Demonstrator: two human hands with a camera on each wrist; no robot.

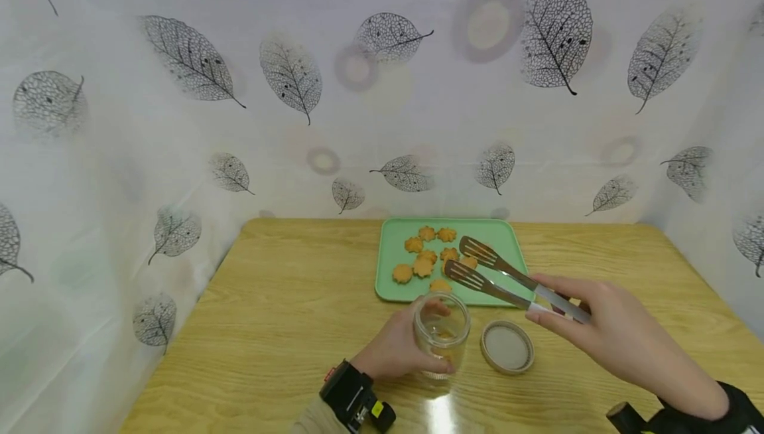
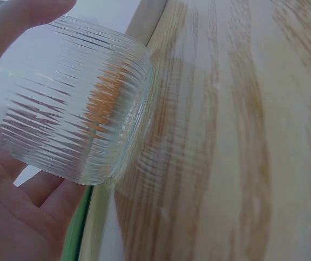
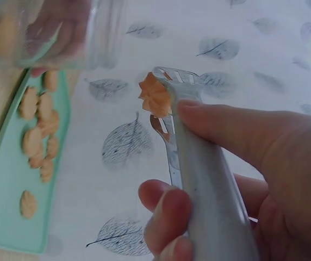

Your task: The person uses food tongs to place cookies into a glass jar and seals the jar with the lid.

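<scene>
My left hand [image 1: 394, 349] grips a clear ribbed glass jar [image 1: 440, 349], its open mouth facing up in the head view. Through the glass in the left wrist view, an orange-brown cookie [image 2: 106, 98] shows near the jar's bottom. My right hand [image 1: 609, 321] holds metal tongs [image 1: 555, 300] by the grey handles, thumb on one side and fingers on the other. Between the slotted tong ends sits a flower-shaped cookie [image 3: 154, 97], plain in the right wrist view. In the head view the tong ends overlap the tray, to the right of the jar.
A green tray [image 1: 495, 231] bearing several cookies [image 1: 423, 267] lies at the back of the wooden table [image 1: 280, 314]. To the right of the jar lies a round lid [image 1: 507, 348]. A leaf-patterned curtain [image 1: 430, 115] hangs behind and along both sides.
</scene>
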